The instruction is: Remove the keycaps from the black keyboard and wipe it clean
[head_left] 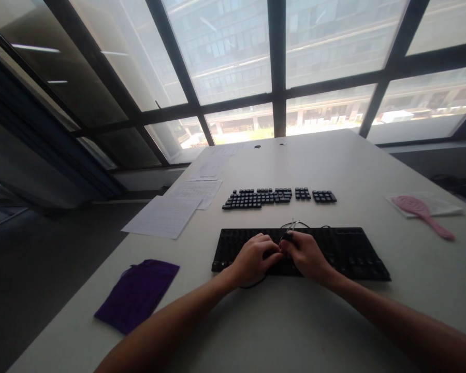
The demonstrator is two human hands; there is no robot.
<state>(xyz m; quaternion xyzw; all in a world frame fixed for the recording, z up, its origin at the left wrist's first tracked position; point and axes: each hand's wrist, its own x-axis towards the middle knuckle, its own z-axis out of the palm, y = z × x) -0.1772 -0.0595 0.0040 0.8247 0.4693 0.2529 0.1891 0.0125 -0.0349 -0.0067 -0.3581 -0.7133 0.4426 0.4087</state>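
Note:
A black keyboard (345, 254) lies across the white desk in front of me, under both hands. My right hand (306, 256) is closed over its middle, gripping a small black keycap puller (287, 236) whose thin wires stick up past the fingers. Close against it, my left hand (256, 256) has its thumb and fingertips pinched together, meeting the right fingertips. Whatever sits between those left fingers is too small and dark to make out. Beyond the keyboard, dark keycaps (252, 198) lie in rows grouped in a keyboard layout.
On the left lie a purple cloth pouch (140, 292) and several printed sheets (165, 215). A pink hairbrush (419, 210) rests partly on a clear plastic bag (445, 207) at the right. A dark cable (256, 283) shows below the keyboard. Windows rise behind the desk (314, 160).

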